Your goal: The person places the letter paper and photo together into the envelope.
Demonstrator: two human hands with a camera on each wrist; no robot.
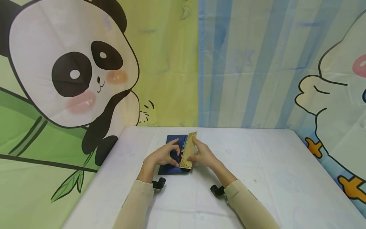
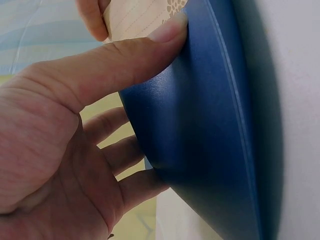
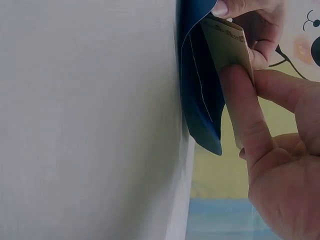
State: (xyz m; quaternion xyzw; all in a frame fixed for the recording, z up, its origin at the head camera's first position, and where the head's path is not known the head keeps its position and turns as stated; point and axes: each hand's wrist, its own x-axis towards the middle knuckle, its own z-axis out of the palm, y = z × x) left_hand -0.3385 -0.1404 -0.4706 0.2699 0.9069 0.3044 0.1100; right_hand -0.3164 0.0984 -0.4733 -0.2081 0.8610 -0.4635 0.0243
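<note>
A dark blue paper folder or envelope (image 1: 168,170) lies on the white table, with a colourful picture showing along its right part. My left hand (image 1: 161,156) pinches its flap; in the left wrist view the thumb presses on the blue surface (image 2: 195,115) with the fingers behind. A folded tan card (image 1: 188,151) with a brown ornamental border stands tilted at the folder's right side. Between thumb and fingers, my right hand (image 1: 205,155) holds this card's right edge. The right wrist view shows the card (image 3: 222,45) partly inside the blue fold (image 3: 205,100), its inner end hidden.
The white tabletop (image 1: 257,178) spreads around the folder. Behind it hangs a printed curtain (image 1: 168,63) with a panda at left and a white cartoon figure at right. A black camera mount (image 1: 159,183) sits at the left wrist, another (image 1: 217,190) at the right.
</note>
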